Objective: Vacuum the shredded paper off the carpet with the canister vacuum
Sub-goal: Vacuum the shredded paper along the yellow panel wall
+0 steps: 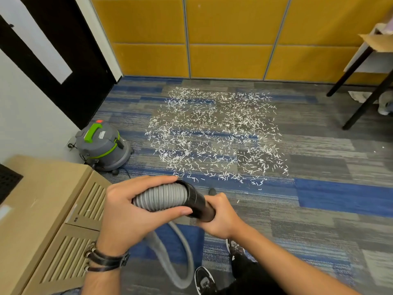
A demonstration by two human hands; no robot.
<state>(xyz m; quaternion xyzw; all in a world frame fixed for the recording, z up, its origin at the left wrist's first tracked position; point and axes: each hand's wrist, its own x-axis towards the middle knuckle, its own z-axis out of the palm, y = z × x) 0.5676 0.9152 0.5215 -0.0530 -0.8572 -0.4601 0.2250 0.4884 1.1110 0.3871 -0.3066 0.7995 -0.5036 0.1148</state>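
Note:
White shredded paper point(214, 133) lies scattered in a wide patch over the blue and grey carpet point(331, 196). The grey and green canister vacuum point(103, 144) stands at the left by the wall. My left hand point(129, 211) grips the ribbed grey hose point(161, 199) just behind its black cuff point(196, 201). My right hand point(221, 218) is curled round the black tube end that continues from the cuff. The hose loops down to the floor point(182, 262) near my feet. The tube's far end is hidden behind my right hand.
A beige slatted cabinet point(49, 220) stands close at the left. A black-legged table point(368, 77) with a cardboard box is at the far right, with cloth beneath it. Yellow wall panels point(229, 39) and a dark door point(63, 67) close off the back. My shoes point(205, 281) are below.

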